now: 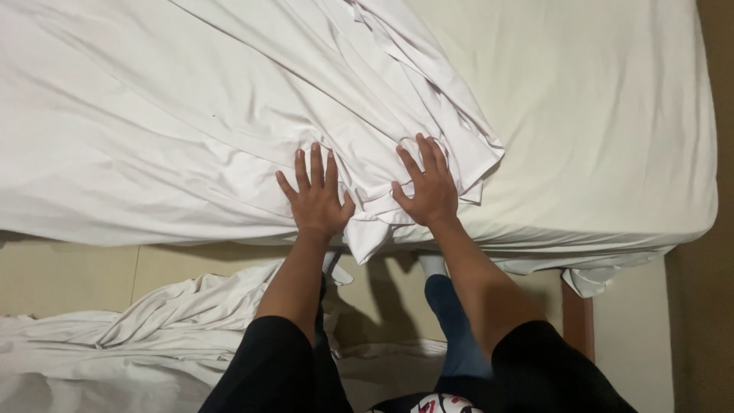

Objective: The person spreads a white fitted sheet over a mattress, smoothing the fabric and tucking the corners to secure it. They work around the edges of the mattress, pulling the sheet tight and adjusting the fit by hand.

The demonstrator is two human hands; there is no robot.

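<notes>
I'm seeing both palms flat, fingers spread (gripping nothing): left hand (316,200) and right hand (430,191) press the bunched white sheet (229,115) on the mattress (612,115).

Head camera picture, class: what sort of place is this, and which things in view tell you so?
Most likely a bedroom. A mattress in a fitted cover sits on a wooden bed frame, both hands press a loose white sheet on it, and more bedding lies on the floor.
</notes>
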